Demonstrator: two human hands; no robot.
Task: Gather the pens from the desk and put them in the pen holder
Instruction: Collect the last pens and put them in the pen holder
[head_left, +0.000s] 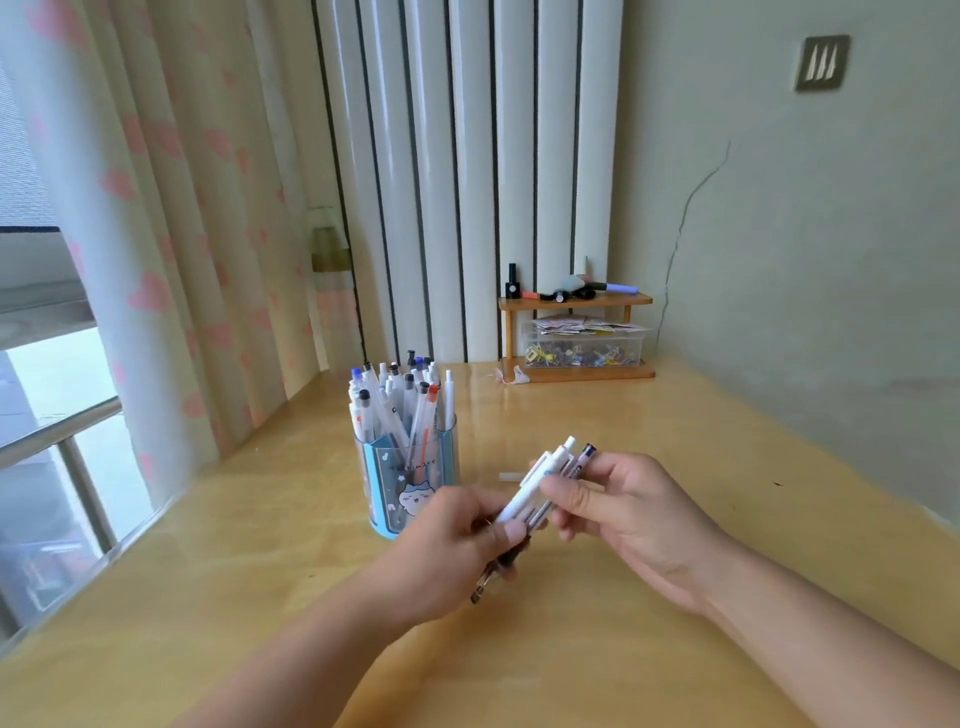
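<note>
A small bundle of pens (540, 480), white and clear with one dark-capped, is held above the wooden desk (649, 467). My left hand (447, 545) grips the lower ends; the tips stick out below it. My right hand (628, 514) pinches the upper part of the same bundle. Just to the left stands the pen holder (410, 488), clear with blue panels and a cartoon cat, filled with several upright pens. A small white piece (509, 475) lies on the desk behind the bundle.
A small wooden shelf (576, 332) at the back holds little bottles on top and a clear box of clips below. White vertical panels and a pink-heart curtain (156, 234) stand behind; a window with a railing is at the left.
</note>
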